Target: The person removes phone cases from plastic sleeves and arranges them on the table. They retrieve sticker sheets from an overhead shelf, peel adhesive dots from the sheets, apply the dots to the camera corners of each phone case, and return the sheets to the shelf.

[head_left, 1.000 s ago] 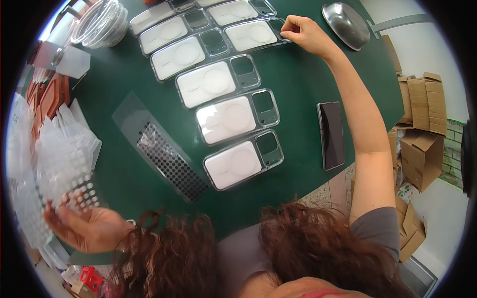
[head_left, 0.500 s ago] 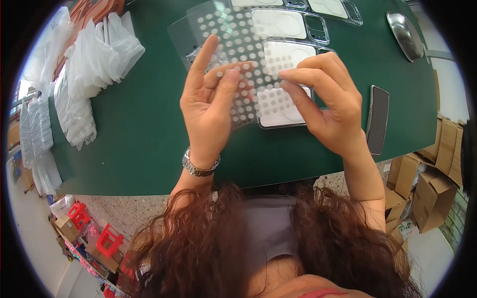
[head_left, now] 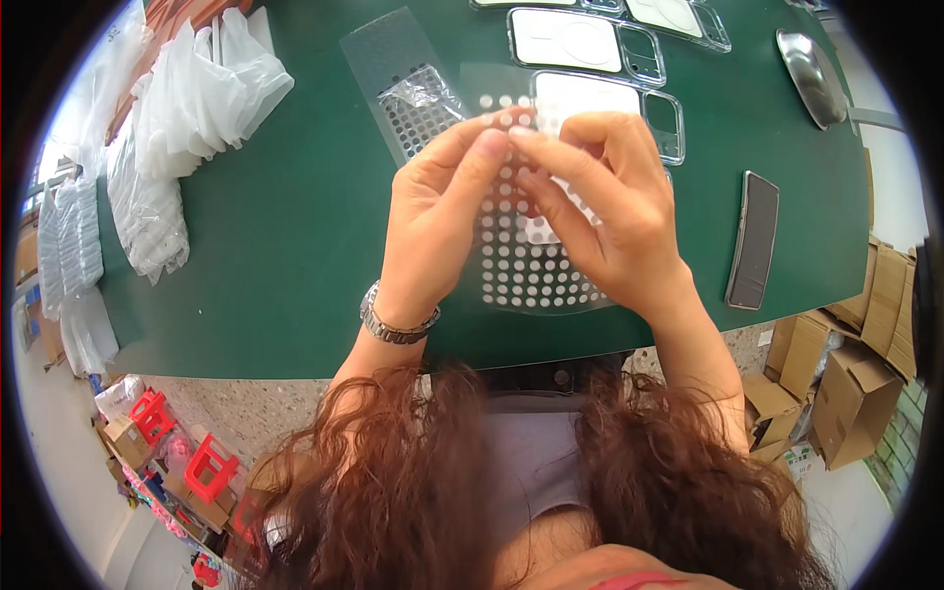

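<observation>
A clear sheet of round, whitish dot stickers (head_left: 531, 280) hangs over the table in front of me. My left hand (head_left: 433, 211) grips its left part, thumb on top and fingers behind. My right hand (head_left: 619, 211) is curled at the sheet, its index fingertip meeting the left thumb tip. Whatever its fingers hold is hidden or too small to make out. Beyond the sheet lies a clear phone case with a white card (head_left: 590, 93), partly covered by the sheet and my right hand. Another such case (head_left: 565, 41) lies farther off.
A second clear dotted sheet (head_left: 388, 59) with crumpled film (head_left: 423, 88) lies beyond my left hand. White plastic bags (head_left: 202, 108) cover the far left. On the right are a dark phone (head_left: 753, 241) and a shiny metal dish (head_left: 811, 79). Cardboard boxes (head_left: 855, 393) stand beyond the table's right edge.
The sheet has come nearer to me and turned more upright, uncovering the second sheet. My left index finger has folded down. My right hand has moved left, to the left thumb.
</observation>
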{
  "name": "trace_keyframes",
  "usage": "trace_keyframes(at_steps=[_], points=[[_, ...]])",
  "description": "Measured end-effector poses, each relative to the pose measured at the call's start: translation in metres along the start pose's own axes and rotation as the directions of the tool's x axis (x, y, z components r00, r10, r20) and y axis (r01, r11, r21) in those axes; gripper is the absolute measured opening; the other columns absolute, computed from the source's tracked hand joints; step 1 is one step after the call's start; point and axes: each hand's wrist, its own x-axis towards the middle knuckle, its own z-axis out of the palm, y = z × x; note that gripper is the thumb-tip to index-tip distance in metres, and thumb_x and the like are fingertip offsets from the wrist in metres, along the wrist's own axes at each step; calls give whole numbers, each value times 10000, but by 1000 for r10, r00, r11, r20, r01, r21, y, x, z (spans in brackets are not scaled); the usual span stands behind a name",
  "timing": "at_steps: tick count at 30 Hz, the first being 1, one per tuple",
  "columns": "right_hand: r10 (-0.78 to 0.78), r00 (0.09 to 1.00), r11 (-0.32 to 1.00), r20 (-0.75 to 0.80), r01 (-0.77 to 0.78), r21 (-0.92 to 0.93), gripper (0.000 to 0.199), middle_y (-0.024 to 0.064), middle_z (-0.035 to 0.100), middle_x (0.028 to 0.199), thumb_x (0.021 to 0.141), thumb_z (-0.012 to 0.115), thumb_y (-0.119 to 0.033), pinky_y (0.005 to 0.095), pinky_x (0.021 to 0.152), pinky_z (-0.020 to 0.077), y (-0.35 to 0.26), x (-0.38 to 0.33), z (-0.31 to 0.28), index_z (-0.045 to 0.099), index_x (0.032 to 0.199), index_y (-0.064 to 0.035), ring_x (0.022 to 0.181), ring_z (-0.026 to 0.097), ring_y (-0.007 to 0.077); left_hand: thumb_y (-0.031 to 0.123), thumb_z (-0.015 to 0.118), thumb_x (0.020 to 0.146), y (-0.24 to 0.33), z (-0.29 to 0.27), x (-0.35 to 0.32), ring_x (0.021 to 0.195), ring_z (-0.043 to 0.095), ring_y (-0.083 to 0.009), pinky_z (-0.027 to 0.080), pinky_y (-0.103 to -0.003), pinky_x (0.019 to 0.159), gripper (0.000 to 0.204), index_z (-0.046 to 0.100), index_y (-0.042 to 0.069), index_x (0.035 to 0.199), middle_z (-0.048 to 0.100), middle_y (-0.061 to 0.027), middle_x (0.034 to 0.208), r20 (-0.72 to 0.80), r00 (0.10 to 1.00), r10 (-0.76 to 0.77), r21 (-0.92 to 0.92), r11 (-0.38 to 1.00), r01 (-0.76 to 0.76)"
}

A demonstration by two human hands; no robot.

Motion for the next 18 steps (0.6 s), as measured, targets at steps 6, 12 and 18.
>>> trace_keyframes(at_steps=[6, 12, 18], points=[[144, 989, 979, -40, -136, 150, 245, 72, 631, 887, 809, 697, 34, 283, 646, 466, 8, 0, -10, 714, 1040, -46, 769, 579, 194, 102, 585, 983, 1, 1, -4, 842, 640, -81, 557, -231, 742, 265, 636, -20, 1212, 695, -65, 1019, 40, 998, -53, 95, 994, 49], [140, 989, 987, -45, -135, 89, 192, 36, 649, 932, 853, 695, -4, 205, 615, 422, 20, -6, -16, 724, 1041, -35, 742, 538, 94, 70, 522, 984, -2, -5, -5, 893, 679, -187, 583, -313, 764, 200, 636, -27, 1116, 684, -159, 1088, 45, 994, -103, -11, 995, 103], [519, 850, 759, 85, -505, 411, 356, -13, 650, 906, 864, 687, -60, 205, 594, 394, 34, -24, -25, 646, 1218, -58, 713, 503, 40, 63, 514, 982, -1, -6, 3, 968, 690, -295, 595, -413, 811, 83, 572, 5, 977, 652, -247, 1154, 99, 984, -150, -155, 974, 164]])
